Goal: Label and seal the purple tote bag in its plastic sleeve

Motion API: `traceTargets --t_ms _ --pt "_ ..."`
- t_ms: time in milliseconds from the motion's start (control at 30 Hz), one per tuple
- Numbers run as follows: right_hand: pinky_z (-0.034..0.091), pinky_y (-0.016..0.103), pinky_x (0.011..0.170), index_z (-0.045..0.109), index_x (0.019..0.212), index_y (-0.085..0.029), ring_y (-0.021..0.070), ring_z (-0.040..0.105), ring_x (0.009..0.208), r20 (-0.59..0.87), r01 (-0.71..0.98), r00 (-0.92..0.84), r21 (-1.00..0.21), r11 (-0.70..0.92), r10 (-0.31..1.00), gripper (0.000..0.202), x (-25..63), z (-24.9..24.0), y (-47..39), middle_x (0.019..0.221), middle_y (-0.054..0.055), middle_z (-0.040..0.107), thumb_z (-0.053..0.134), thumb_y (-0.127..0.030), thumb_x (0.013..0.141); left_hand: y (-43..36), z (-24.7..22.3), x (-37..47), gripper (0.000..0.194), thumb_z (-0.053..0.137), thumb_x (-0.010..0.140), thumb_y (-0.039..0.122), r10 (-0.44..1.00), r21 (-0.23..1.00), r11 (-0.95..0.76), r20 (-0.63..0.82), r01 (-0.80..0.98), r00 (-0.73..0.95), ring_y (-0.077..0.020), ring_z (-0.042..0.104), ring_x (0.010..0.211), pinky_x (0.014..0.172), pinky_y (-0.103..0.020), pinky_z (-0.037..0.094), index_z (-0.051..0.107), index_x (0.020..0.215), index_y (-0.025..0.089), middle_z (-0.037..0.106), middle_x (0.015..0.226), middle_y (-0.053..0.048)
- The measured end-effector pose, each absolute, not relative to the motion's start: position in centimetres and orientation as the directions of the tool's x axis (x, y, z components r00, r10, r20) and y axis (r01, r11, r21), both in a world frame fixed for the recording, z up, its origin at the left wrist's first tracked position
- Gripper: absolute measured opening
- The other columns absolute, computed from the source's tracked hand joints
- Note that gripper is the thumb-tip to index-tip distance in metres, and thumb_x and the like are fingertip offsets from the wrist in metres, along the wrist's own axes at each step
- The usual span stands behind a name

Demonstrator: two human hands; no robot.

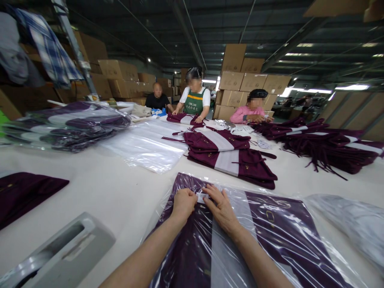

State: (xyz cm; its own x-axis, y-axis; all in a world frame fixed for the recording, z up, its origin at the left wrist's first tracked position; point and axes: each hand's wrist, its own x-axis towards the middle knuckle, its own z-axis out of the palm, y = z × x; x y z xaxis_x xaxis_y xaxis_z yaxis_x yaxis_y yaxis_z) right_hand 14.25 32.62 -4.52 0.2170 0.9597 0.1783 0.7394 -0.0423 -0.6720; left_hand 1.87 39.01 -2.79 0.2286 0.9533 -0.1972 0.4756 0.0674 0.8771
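A folded maroon garment (192, 236) with a pale grey strip across it lies in a clear plastic bag (300, 224) on the table before me. Near its far edge sits a small white label (202, 197). My left hand (183, 205) is closed in a pinch at the label's left edge. From the other side, my right hand (222, 209) rests flat on the bag, fingers apart, its fingertips at the label's right edge. Whether the label is stuck down all over cannot be seen.
Beyond the bag are stacked maroon garments (222, 144) and clear bags (150, 140). Bagged garments (66, 124) lie left, a tape dispenser (75, 248) front left, a maroon heap (327, 140) right. Co-workers stand or sit across the table (120, 192); one wears a green apron (194, 103).
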Motion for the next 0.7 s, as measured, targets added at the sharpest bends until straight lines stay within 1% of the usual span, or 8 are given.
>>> traceTargets --t_ms 100,233,333,400,467,567,633,700 --pt "0.019 0.055 0.112 0.063 0.117 -0.02 0.0253 0.048 0.125 0.266 0.747 0.303 -0.662 -0.055 0.915 0.034 14.1 -5.1 33.2 0.128 0.01 0.059 0.056 -0.018 0.084 39.2 -2.8 1.8 0.018 0.054 0.075 0.009 0.962 0.824 -0.025 -0.134 0.566 0.237 -0.0113 0.052 0.045 0.05 -0.02 0.04 0.056 0.058 0.016 0.048 0.042 0.004" --pt "0.033 0.051 0.106 0.063 0.116 -0.018 0.0276 0.053 0.119 0.324 0.781 0.352 -0.618 -0.085 0.878 0.042 13.7 -5.6 33.7 0.125 0.011 0.061 0.065 -0.013 0.075 39.0 -2.9 1.7 0.015 0.054 0.079 0.011 0.96 0.713 -0.168 -0.039 0.681 0.277 -0.0151 0.061 0.063 0.065 -0.024 0.047 0.061 0.066 0.015 0.059 0.056 -0.001" --pt "0.038 0.048 0.103 0.062 0.116 -0.016 0.0278 0.054 0.116 0.346 0.784 0.37 -0.614 -0.09 0.862 0.044 13.5 -5.7 33.7 0.122 0.011 0.063 0.066 -0.012 0.073 38.5 -3.1 1.6 0.01 0.053 0.081 0.009 0.945 0.607 -0.288 0.057 0.741 0.321 -0.0201 0.064 0.078 0.075 -0.031 0.049 0.062 0.085 0.011 0.066 0.079 -0.008" --pt "0.04 0.047 0.101 0.062 0.115 -0.017 0.0273 0.055 0.114 0.371 0.785 0.374 -0.615 -0.077 0.85 0.043 13.6 -5.8 33.8 0.12 0.01 0.064 0.065 -0.012 0.072 38.1 -3.3 1.4 0.02 0.049 0.083 0.007 0.919 0.526 -0.384 0.135 0.759 0.371 -0.0237 0.063 0.087 0.078 -0.036 0.05 0.058 0.101 0.007 0.064 0.095 -0.014" --pt "0.042 0.046 0.098 0.062 0.112 -0.017 0.0269 0.057 0.109 0.391 0.781 0.379 -0.621 -0.063 0.839 0.04 13.6 -6.0 33.9 0.115 0.009 0.065 0.063 -0.013 0.072 37.8 -3.6 1.1 0.025 0.043 0.085 0.005 0.851 0.439 -0.521 0.207 0.732 0.482 -0.0243 0.061 0.096 0.084 -0.038 0.05 0.056 0.107 0.009 0.061 0.104 -0.015" --pt "0.046 0.044 0.093 0.063 0.106 -0.018 0.0253 0.06 0.101 0.413 0.776 0.371 -0.63 -0.033 0.832 0.035 13.9 -6.1 34.0 0.106 0.008 0.068 0.058 -0.012 0.072 37.7 -4.1 0.6 0.026 0.042 0.086 0.003 0.667 0.307 -0.742 0.259 0.596 0.698 -0.0199 0.056 0.106 0.095 -0.034 0.047 0.059 0.102 0.015 0.062 0.108 -0.009" --pt "0.046 0.042 0.093 0.065 0.101 -0.018 0.0244 0.06 0.101 0.422 0.787 0.349 -0.616 -0.018 0.837 0.032 14.0 -6.0 33.8 0.105 0.008 0.067 0.055 -0.01 0.072 37.7 -4.5 0.5 0.027 0.043 0.086 0.003 0.575 0.231 -0.817 0.262 0.528 0.775 -0.0193 0.056 0.107 0.096 -0.033 0.046 0.06 0.103 0.015 0.062 0.11 -0.009" --pt "0.044 0.041 0.097 0.066 0.102 -0.018 0.0244 0.058 0.106 0.406 0.838 0.282 -0.545 -0.018 0.869 0.031 13.8 -5.6 33.3 0.112 0.01 0.065 0.051 -0.009 0.076 37.6 -5.0 0.5 0.032 0.039 0.086 0.001 0.535 0.169 -0.845 0.261 0.508 0.803 -0.0209 0.055 0.109 0.097 -0.036 0.046 0.058 0.11 0.011 0.062 0.114 -0.012"
